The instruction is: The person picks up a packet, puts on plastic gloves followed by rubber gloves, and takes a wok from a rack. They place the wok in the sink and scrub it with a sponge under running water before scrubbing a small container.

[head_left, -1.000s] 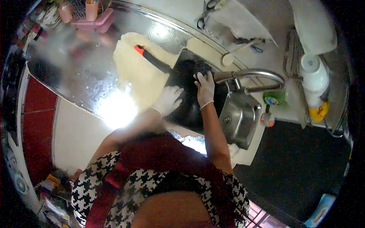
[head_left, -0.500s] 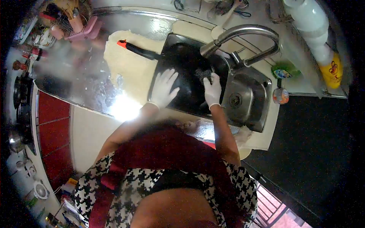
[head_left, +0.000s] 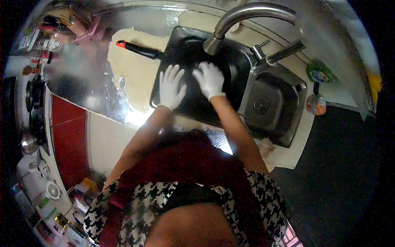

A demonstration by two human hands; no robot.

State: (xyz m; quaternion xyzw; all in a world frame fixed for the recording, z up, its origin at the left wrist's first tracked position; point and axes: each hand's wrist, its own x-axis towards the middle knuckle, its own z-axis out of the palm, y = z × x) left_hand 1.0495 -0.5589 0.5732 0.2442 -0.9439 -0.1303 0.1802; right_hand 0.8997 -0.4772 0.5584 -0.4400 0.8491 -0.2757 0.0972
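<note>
A large black pan (head_left: 195, 96) sits in the left sink basin, its black handle (head_left: 142, 50) with an orange tip reaching out over the counter on the left. My left hand (head_left: 170, 88), in a white glove, lies flat with spread fingers against the left side of the pan. My right hand (head_left: 210, 81), gloved too, is over the pan's inside with its fingers curled down. The dark mesh scrubber seen under it a moment earlier is now covered by the hand.
A curved metal faucet (head_left: 230, 22) arches over the pan. To the right is a smaller steel basin (head_left: 277, 101) with a drain. A green packet (head_left: 321, 74) and a small orange-and-white item (head_left: 316, 105) are beyond it. Pink holders (head_left: 78, 28) with utensils stand far left.
My right hand has moved left and up across the pan, closer to my left hand. The left hand stays flat on the pan. The head view has shifted slightly.
</note>
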